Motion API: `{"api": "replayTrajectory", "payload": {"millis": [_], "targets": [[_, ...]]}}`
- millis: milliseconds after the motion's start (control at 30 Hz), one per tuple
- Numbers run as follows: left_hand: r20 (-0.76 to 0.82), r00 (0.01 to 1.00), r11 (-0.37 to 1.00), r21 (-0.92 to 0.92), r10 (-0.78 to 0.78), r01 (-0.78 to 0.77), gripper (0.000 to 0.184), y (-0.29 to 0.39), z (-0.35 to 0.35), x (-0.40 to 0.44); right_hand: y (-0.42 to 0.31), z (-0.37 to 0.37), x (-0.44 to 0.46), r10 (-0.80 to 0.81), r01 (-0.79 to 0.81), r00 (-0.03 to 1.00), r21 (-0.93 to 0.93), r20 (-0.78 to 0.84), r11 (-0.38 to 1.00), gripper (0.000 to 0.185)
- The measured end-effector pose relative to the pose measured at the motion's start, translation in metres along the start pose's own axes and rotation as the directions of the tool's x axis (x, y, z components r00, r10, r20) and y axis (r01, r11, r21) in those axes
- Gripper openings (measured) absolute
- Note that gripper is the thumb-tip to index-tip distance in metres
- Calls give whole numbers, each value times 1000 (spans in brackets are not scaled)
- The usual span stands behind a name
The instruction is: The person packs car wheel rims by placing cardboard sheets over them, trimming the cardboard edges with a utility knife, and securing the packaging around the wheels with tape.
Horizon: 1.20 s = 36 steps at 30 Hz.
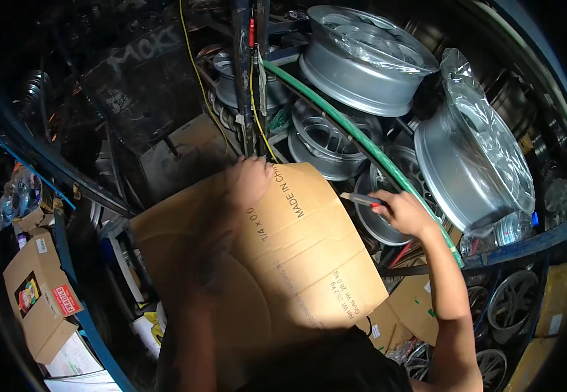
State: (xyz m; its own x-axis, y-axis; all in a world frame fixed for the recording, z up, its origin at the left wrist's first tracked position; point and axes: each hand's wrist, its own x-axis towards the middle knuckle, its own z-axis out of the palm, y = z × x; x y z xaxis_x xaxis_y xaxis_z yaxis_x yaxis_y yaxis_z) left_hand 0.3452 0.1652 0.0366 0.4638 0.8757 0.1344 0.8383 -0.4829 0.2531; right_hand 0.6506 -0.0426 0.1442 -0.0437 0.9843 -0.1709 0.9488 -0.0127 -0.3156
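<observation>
A large flattened piece of brown cardboard (309, 255) with printed lettering, including "MADE IN CHI", leans toward my body. My left hand (251, 181), partly blurred, is at its top edge with the fingers curled over the rim. In my right hand (402, 213) is a utility knife (362, 198) with a grey and red handle. Its tip points left, close to the cardboard's right edge; whether it touches is unclear. The fingers of that hand are wrapped round the handle.
Silver wheel rims (368, 72) sit on a rack at the right, one rim (440, 176) partly in clear plastic. A green hose (362, 138) runs diagonally past my right hand. A dark metal post (247, 78) rises ahead. At the left stands a carton (42, 294) with a red label.
</observation>
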Motion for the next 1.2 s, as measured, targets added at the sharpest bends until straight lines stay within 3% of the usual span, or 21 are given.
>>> {"api": "replayTrajectory", "payload": {"millis": [67,100,133,200,233,267,367,500,600,633,733,833,867,900,967,1000,1067,1100,1200], "targets": [[248,962,992,77,-111,95,43,25,-17,21,3,7,-14,85,-77,995,148,-46,986,37],[363,916,983,120,-171,136,44,34,-24,25,12,21,-13,23,9,995,306,-101,952,40],[282,948,989,63,-149,137,45,29,-20,26,17,41,-7,8,73,988,515,-154,854,42],[110,988,992,-53,-108,114,46,11,12,29,-13,55,6,122,5,985,735,-119,678,41],[-27,998,995,-87,-56,54,44,8,11,23,-20,64,20,164,-32,984,847,-66,530,41],[-64,997,987,-158,-46,36,43,8,8,23,-31,69,34,196,-68,981,930,-4,360,42],[-132,990,946,-324,-56,10,41,6,5,14,-73,60,71,327,-97,940,849,-93,520,51],[-221,971,908,-420,-89,-12,33,5,4,11,-97,38,123,191,-15,950,572,-249,820,49],[-292,949,870,-491,-122,-39,29,3,10,11,-98,39,149,215,-119,962,453,-168,884,43],[-306,942,857,-513,-138,-42,28,2,13,10,-95,48,147,168,-44,949,413,-268,910,44],[-258,946,823,-568,-197,17,28,4,12,9,-102,66,106,96,-43,981,298,-167,953,44],[-203,955,785,-618,-217,47,27,4,13,11,-75,89,84,-34,137,918,235,-395,962,45],[-202,954,778,-627,-221,47,27,2,13,14,-78,81,87,49,99,892,301,-449,948,47],[-196,952,797,-600,-236,74,27,6,6,11,-83,70,88,133,72,857,371,-498,926,50],[-376,912,811,-577,-165,-92,22,8,8,11,-88,60,109,284,-2,813,486,-508,874,52],[-462,878,813,-556,-125,-176,20,10,11,11,-80,77,128,297,-43,789,433,-538,900,50],[-531,847,894,-371,19,-252,18,11,16,6,-49,127,162,375,-232,832,357,-409,905,50],[-558,825,921,-270,88,-281,19,10,15,7,-48,124,163,390,-230,829,392,-400,891,50],[-244,967,997,16,71,-69,30,17,22,9,-55,125,152,427,-215,812,476,-398,853,51]]}}
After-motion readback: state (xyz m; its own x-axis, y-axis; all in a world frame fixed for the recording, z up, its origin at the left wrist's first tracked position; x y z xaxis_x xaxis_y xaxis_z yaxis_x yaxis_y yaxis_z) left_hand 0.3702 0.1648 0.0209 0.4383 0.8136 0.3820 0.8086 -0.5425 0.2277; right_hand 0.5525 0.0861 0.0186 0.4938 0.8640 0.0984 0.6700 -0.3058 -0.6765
